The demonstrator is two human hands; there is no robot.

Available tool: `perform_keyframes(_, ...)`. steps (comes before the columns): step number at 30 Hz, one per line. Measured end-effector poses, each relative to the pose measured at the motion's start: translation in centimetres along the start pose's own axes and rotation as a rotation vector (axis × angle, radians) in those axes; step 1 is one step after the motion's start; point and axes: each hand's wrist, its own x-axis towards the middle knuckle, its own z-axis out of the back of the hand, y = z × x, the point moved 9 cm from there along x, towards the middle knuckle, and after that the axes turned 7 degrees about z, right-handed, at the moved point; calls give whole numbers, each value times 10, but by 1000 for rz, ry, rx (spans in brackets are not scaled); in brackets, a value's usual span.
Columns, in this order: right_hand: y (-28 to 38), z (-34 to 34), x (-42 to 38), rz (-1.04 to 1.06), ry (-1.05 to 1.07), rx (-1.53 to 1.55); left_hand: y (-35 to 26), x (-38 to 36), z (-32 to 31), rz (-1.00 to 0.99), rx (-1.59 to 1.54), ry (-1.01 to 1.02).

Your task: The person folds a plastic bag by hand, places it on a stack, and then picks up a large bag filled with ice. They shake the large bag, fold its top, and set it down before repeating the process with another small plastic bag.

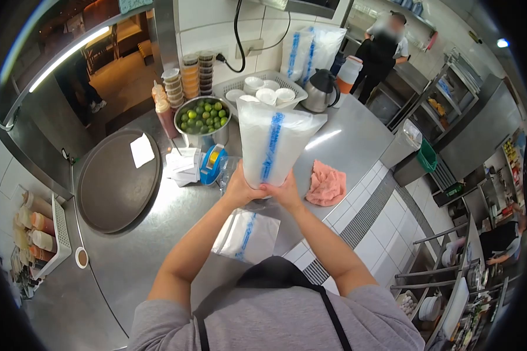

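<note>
Both of my hands grip the lower end of a white plastic pack with a blue printed stripe (275, 140), which I hold upright above the steel counter. My left hand (238, 188) is closed on its left side, and my right hand (284, 191) is closed on its right side, thumbs near each other. A flatter white pack with blue print (247, 235) lies on the counter below my forearms. Left of my left hand are a blue tape dispenser (212, 164) and white paper slips (184, 165). A pink cloth (326, 182) lies to the right.
A steel pot of limes (204, 120), lidded sauce cups (191, 73), a basket of white bowls (298, 96) and a steel jug (321, 90) line the back. A round brown tray (117, 187) lies left. A co-worker (386, 47) stands beyond the counter, another person (502, 240) far right.
</note>
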Motion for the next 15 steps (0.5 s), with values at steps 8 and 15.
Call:
perform_keyframes(8,52,14,-8,314,-9,-346,1,-47,11,16,233,-194)
perform_keyframes(15,23,-30,-135,-4,538,-522,9,-156,27,-104,814,152)
